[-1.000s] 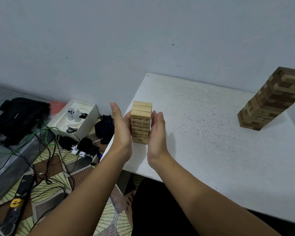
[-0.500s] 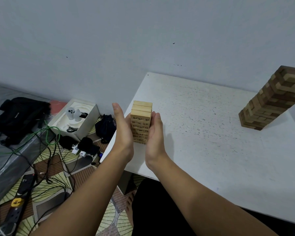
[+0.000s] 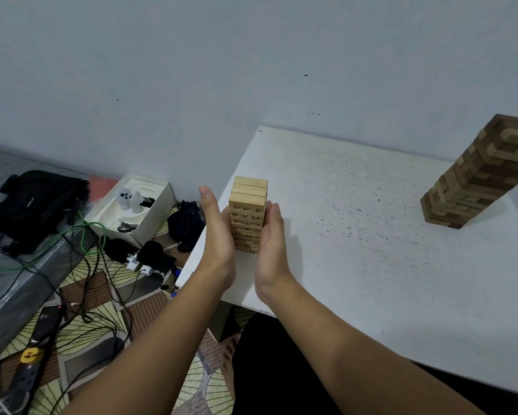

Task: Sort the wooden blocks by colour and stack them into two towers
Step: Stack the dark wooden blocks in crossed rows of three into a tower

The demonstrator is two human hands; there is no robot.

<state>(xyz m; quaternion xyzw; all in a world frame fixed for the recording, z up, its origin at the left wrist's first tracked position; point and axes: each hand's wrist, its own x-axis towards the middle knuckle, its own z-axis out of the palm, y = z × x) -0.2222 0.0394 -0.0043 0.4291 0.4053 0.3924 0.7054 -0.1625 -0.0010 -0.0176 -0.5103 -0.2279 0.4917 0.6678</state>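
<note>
A small tower of light, numbered wooden blocks (image 3: 248, 211) stands near the left front corner of the white table (image 3: 356, 235). My left hand (image 3: 217, 235) presses flat against its left side, fingers straight. Against the tower's right side lies my right hand (image 3: 271, 244), palm inward, fingers straight too. The lower part of the tower is hidden between my palms. A taller tower of brown and light blocks (image 3: 479, 175) stands at the table's far right.
The table's left edge (image 3: 210, 229) runs just beside my left hand. On the floor to the left lie a white open box (image 3: 130, 205), black bags (image 3: 33, 202), tangled cables (image 3: 81, 274) and a power strip (image 3: 27, 372). A wall rises behind.
Both palms have closed in on the light tower from a small gap to contact. The tower has stayed where it was.
</note>
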